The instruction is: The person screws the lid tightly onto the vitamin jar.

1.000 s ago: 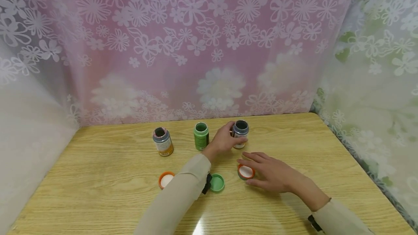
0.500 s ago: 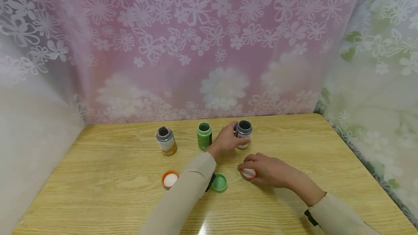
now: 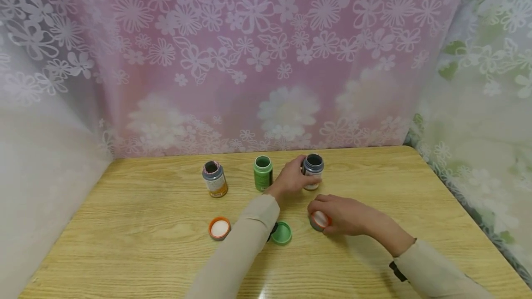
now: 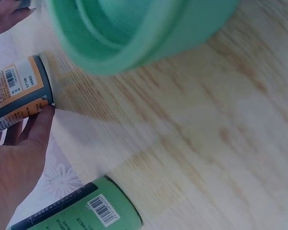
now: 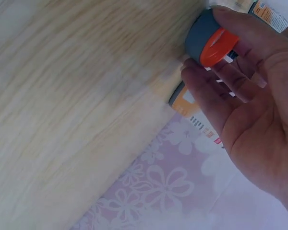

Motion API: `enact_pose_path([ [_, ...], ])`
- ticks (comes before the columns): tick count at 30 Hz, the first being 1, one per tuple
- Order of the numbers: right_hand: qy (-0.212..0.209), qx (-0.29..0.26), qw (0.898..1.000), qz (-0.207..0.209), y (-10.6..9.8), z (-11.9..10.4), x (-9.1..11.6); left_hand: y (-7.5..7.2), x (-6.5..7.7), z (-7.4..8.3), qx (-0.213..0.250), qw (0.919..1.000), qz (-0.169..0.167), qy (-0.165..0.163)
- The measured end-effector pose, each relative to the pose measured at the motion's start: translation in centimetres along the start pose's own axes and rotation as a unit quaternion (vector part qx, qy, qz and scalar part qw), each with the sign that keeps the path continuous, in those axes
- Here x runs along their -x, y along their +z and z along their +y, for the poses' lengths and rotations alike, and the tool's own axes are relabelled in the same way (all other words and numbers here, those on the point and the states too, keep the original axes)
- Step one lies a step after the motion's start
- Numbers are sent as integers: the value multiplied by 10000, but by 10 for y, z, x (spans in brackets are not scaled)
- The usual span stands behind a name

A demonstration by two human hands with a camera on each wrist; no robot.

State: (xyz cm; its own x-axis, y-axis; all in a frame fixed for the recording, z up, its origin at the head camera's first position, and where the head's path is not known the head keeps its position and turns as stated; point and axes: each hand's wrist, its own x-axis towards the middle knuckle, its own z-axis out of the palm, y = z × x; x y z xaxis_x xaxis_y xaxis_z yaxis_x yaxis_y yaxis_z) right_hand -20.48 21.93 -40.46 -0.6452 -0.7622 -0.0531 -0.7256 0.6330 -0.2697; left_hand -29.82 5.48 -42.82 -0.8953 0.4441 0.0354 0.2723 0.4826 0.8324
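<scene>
My left hand (image 3: 291,179) grips the rightmost jar (image 3: 313,164), an upright grey-necked jar with its mouth uncovered. In the left wrist view, the fingers of the left hand (image 4: 17,167) curl round the orange-and-white label of this jar (image 4: 17,91). Just in front of it, my right hand (image 3: 347,216) pinches a grey lid (image 3: 320,220) with an orange rim and white lining. The right wrist view has that lid (image 5: 201,40) tilted between thumb and fingers of the right hand (image 5: 259,100). Whether it still touches the table I cannot tell.
An uncovered green jar (image 3: 263,176) stands left of the left hand. Farther left is another grey-necked jar (image 3: 215,181). An orange-rimmed lid (image 3: 219,228) and a green lid (image 3: 281,233) lie inside-up on the wooden table (image 3: 145,243), beside the left forearm. A flowered curtain (image 3: 266,59) hangs behind.
My right hand has closed from spread fingers onto the orange-rimmed lid and tipped it. The left hand keeps its grip on the jar. The whole head view has shifted slightly.
</scene>
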Motion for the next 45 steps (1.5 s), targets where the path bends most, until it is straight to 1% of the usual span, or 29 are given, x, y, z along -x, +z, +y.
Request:
enact_pose_path([
  [6, 293, -137, 9993, -184, -8, 0, 4, 1, 1, 0, 37, 10000, -3, -15],
  [10, 349, -254, 9986, -320, -18, 0, 7, 2, 1, -1, 87, 10000, -2, -23],
  [16, 392, -207, 9986, -282, -35, -1, 8, 1, 0, -1, 15, 10000, 58, -57],
  [20, 418, -194, 9987, -231, -48, -1, 8, 0, 1, 0, -2, 9999, 39, -94],
  [24, 478, -305, 9982, -173, -61, 1, 9, 0, 1, 0, 49, 9999, 43, -112],
  [27, 472, -406, 9980, -48, -71, 3, 7, 0, 1, 0, 125, 9998, 37, -123],
  [31, 444, -728, 9961, 215, -82, 6, 0, 0, 1, 0, 229, 9995, 1, -206],
  [33, 465, -976, 9936, 338, -87, 8, -4, 0, 1, -1, 299, 9992, -4, -261],
  [36, 601, -1310, 9882, 527, -92, 12, -9, -1, 2, -2, 309, 9991, -5, -288],
  [39, 785, -1364, 9848, 732, -95, 17, -13, -2, 3, -1, 289, 9992, -18, -272],
  [41, 823, -1352, 9836, 868, -96, 21, -15, -1, 4, 0, 234, 9994, 3, -238],
  [45, 586, -1478, 9807, 1141, -96, 30, -21, -1, 5, 2, 193, 9996, 50, -189],
])
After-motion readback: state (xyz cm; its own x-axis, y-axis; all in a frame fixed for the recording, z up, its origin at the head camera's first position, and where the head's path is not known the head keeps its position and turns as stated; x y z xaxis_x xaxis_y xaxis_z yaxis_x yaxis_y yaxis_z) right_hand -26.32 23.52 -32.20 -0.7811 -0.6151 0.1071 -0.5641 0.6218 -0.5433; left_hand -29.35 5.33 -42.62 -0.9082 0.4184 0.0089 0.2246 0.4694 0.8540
